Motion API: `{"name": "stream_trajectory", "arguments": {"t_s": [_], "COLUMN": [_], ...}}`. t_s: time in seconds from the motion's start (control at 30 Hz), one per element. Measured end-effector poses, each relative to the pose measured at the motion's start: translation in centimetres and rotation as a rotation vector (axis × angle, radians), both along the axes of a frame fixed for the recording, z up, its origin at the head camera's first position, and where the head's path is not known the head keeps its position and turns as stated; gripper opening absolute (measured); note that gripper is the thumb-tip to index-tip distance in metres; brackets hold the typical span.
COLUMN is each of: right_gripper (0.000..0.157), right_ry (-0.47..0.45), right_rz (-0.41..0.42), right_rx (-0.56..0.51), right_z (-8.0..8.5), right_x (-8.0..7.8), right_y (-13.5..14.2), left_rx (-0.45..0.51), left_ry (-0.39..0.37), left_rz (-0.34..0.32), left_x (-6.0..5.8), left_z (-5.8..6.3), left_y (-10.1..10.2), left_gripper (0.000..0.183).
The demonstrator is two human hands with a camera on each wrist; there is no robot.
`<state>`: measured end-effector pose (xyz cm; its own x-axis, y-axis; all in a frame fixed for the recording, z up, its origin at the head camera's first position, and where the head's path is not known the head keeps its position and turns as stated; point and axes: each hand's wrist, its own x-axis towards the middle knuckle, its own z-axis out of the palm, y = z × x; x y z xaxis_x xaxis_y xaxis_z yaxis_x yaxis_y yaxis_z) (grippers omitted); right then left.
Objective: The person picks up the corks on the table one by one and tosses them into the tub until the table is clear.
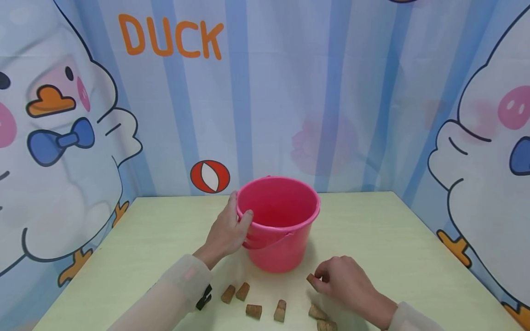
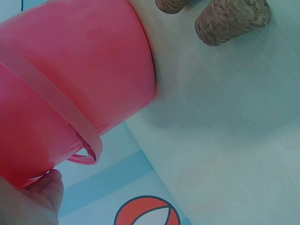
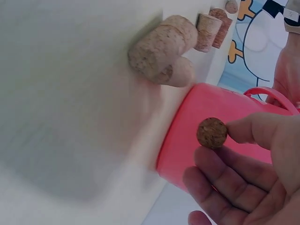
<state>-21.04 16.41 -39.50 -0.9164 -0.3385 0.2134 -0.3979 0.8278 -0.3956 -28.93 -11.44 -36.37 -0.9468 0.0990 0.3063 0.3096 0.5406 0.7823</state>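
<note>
A pink bucket (image 1: 278,250) stands upright on the table, its handle (image 1: 271,242) hanging down against the near side. At the left of its rim my left hand (image 1: 225,230) grips, thumb over the near edge and fingers outside; the left wrist view shows those fingertips against the pink wall. Just right of the bucket and lower than its rim, my right hand (image 1: 343,281) pinches a cork (image 3: 212,133) between thumb and fingers, its round end showing in the right wrist view. Several more corks (image 1: 254,311) lie loose on the table in front of the bucket.
The pale yellow table (image 1: 174,220) reaches back to a curtain (image 1: 281,92) printed with ducks, stripes and a red ball. Two corks (image 1: 317,312) lie below my right hand. A black strap (image 1: 204,298) shows at my left sleeve.
</note>
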Motion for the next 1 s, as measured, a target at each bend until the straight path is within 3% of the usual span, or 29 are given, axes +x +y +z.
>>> {"name": "stream_trajectory", "arguments": {"t_s": [0.43, 0.67, 1.0], "right_gripper": [0.014, 0.006, 0.004], "right_ry": [0.045, 0.040, 0.207], "right_rz": [-0.062, -0.135, -0.117], "right_rx": [-0.078, -0.130, -0.183], "right_z": [2.1, 3.2, 4.2], "right_x": [0.4, 0.6, 0.6], "right_y": [0.2, -0.1, 0.1], "left_rx": [-0.005, 0.001, -0.002], "left_ry": [0.002, 0.006, 0.002], "left_rz": [0.006, 0.000, -0.001], "left_x": [0.0, 0.0, -0.1], "left_z": [0.0, 0.0, 0.0], "left_y": [0.1, 0.0, 0.0], "left_gripper": [0.087, 0.087, 0.086]}}
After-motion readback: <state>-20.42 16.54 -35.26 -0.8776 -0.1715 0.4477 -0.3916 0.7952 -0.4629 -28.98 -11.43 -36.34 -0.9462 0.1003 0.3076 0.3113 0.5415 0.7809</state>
